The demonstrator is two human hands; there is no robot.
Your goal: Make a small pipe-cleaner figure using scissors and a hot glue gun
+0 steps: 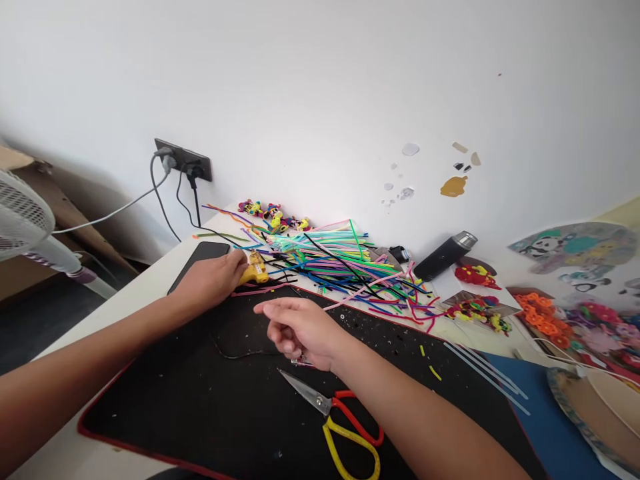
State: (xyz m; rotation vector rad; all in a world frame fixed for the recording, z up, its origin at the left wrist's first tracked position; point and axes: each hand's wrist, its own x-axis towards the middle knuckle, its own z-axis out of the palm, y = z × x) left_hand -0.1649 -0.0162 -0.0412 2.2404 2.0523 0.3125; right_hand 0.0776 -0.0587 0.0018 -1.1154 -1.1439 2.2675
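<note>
My left hand (220,277) is closed around a yellow glue gun (257,268) at the back edge of the black mat (200,373). Over the middle of the mat is my right hand (300,330), with thumb and index finger together and the other fingers curled. A pink pipe cleaner (367,288) runs out from behind this hand toward the pile; the hand hides its near end. Below the right hand lie open scissors (325,405) with one red and one yellow handle. Part of a small shiny item (301,361) shows under the palm.
A heap of coloured pipe cleaners (340,257) lies along the wall, small figures (275,217) behind it. A phone (200,260) sits at the left, a dark flask (445,257) at the back right. Clear glue sticks (487,373) lie right; a fan (25,213) stands far left.
</note>
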